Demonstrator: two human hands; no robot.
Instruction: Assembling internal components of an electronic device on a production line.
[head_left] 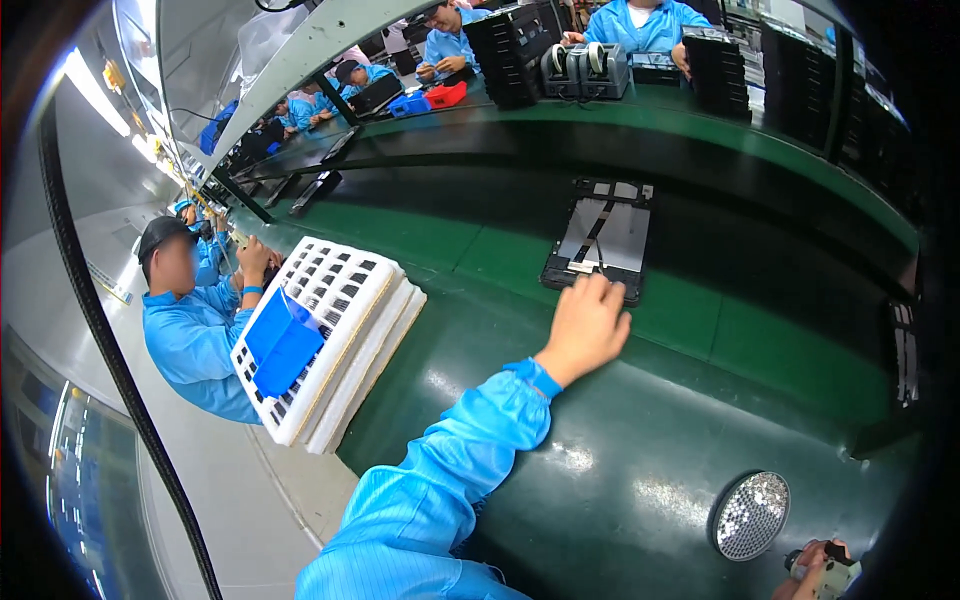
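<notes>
On the far part of the green surface, a tablet-like device lies at the fingertips of the left hand; whether it grips, I cannot tell. Near right, the right hand clasps a pale object.

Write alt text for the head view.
The person's left hand reaches over the near end of an opened flat device on a green bench. The right hand holds a small pale object near a round silvery disc; stacked white trays sit left.
</notes>
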